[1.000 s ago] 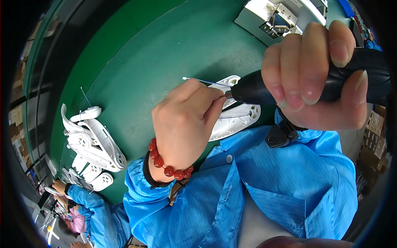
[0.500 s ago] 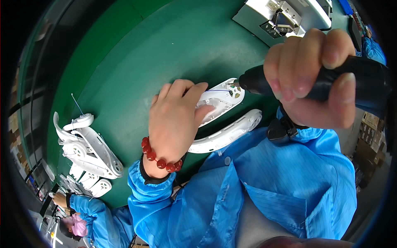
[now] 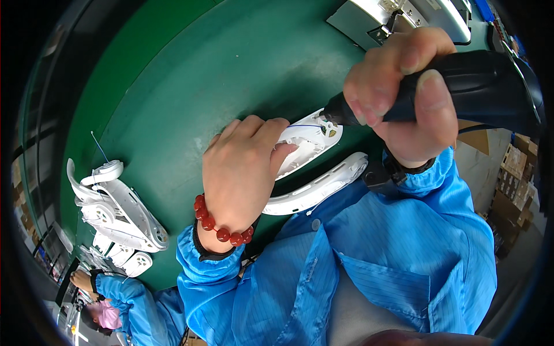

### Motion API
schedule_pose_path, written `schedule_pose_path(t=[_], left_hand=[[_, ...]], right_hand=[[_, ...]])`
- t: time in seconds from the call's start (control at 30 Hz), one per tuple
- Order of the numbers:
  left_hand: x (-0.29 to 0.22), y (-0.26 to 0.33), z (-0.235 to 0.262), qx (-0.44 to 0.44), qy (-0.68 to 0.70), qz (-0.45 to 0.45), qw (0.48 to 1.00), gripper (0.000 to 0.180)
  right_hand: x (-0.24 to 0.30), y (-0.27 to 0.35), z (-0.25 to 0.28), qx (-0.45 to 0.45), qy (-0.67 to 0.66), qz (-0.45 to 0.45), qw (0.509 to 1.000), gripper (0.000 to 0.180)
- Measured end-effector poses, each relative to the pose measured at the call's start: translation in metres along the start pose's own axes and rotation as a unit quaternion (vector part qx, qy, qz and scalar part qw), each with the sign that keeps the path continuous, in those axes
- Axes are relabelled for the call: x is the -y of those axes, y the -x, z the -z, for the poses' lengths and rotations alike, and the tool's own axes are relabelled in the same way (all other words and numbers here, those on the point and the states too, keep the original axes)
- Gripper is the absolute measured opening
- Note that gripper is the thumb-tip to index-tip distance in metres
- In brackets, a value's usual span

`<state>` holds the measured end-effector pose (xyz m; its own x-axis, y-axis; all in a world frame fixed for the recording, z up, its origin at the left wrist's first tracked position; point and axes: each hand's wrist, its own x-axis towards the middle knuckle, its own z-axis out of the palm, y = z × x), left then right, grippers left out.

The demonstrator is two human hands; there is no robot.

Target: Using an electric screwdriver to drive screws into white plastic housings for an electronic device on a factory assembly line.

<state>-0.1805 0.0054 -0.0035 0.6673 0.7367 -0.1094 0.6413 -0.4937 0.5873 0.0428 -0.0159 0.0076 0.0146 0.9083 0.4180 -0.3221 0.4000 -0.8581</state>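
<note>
My left hand (image 3: 242, 161) is closed on a white plastic housing (image 3: 306, 151), pressing it against the green table, thumb over its inner side. A thin blue wire runs along the housing toward its round end. My right hand (image 3: 404, 92) grips a black electric screwdriver (image 3: 479, 86), its fingers wrapped round the body. The tool's tip meets the round end of the housing; the exact contact point is too small to make out. Between the housing and my body lies a second curved white plastic piece (image 3: 317, 185), touched by neither hand.
A stack of white plastic housings (image 3: 121, 210) with wires stands on the green table (image 3: 190, 98) at the left. At the far right is a metal-sided machine (image 3: 369, 26). Another person in a blue sleeve (image 3: 130, 294) works at lower left. Cardboard boxes (image 3: 513, 167) sit at right.
My right hand and the screwdriver have shifted left and slightly up, with the tool's tip now at the inner edge of the round end. My left hand keeps its hold on the housing.
</note>
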Motion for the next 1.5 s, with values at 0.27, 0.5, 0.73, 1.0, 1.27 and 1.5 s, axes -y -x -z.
schedule_pose_path(t=[0.27, 0.5, 0.73, 1.0, 1.27, 1.5], left_hand=[[0.003, 0.002, -0.005, -0.016, -0.001, -0.010, 1.000, 0.027], [0.001, 0.001, -0.004, -0.009, -0.005, -0.013, 1.000, 0.027], [0.000, 0.000, -0.009, -0.033, -0.028, -0.021, 0.999, 0.024], [0.000, 0.001, -0.006, -0.002, 0.007, 0.020, 1.000, 0.025], [-0.001, 0.001, -0.005, -0.001, 0.005, 0.025, 1.000, 0.025], [-0.001, 0.002, -0.005, -0.002, 0.001, 0.026, 1.000, 0.026]], right_hand=[[-0.009, -0.004, -0.015, -0.024, -0.046, 0.018, 0.998, 0.022], [-0.007, -0.004, -0.012, -0.016, 0.096, -0.015, 0.995, 0.030], [0.048, -0.027, 0.035, -0.013, 0.016, 0.118, 0.993, 0.027], [0.048, -0.047, 0.055, -0.200, 0.119, 0.159, 0.959, 0.021], [0.046, -0.047, 0.066, -0.217, 0.128, 0.115, 0.961, 0.017], [0.040, -0.047, 0.069, -0.227, 0.112, 0.124, 0.959, 0.019]])
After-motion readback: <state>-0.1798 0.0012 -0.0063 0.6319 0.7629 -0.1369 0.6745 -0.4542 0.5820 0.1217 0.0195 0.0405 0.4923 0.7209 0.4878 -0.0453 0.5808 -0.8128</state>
